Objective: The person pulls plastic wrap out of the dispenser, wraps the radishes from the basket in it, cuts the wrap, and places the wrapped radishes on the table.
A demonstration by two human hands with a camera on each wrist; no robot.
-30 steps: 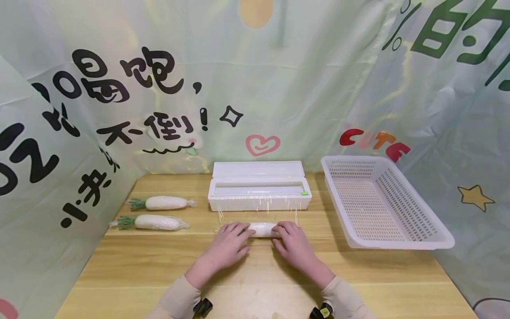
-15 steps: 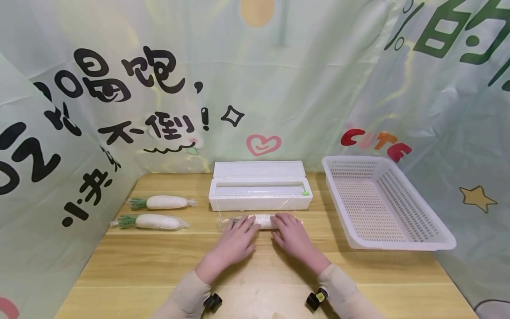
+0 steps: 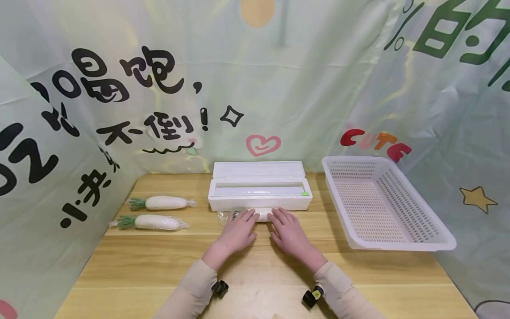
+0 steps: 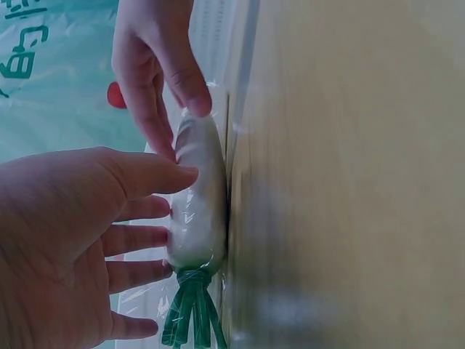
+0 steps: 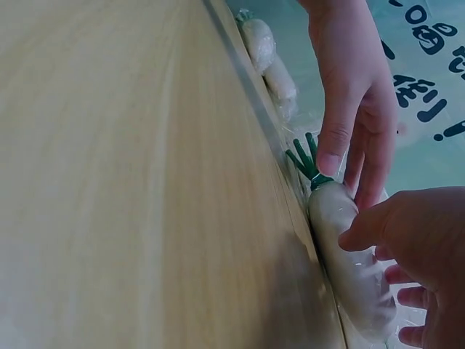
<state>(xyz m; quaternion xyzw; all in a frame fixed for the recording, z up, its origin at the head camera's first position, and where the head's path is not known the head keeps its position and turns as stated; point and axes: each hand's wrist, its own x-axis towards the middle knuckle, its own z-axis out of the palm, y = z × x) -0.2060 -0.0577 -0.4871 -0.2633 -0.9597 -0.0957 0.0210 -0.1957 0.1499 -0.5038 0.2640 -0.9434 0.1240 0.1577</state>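
A white radish with green stalks, wrapped in cling film, lies against the front of a white cling film box. My left hand rests on its stalk-side half, fingers mostly straight. On the other half lies my right hand, its fingers also extended over the top. Loose film sticks out past the stalk end. In the left wrist view, the thumb and fingertips of my left hand touch the radish. The right wrist view has my right hand along the radish.
Two more film-wrapped radishes, a rear one and a front one, lie at the left of the wooden table. A white perforated basket stands at the right. The box's lid is raised. Printed cloth hangs behind.
Both hands have moved forward, rolling the radish away from me up to the box. The film stretched between box and radish has shortened and is now wound in.
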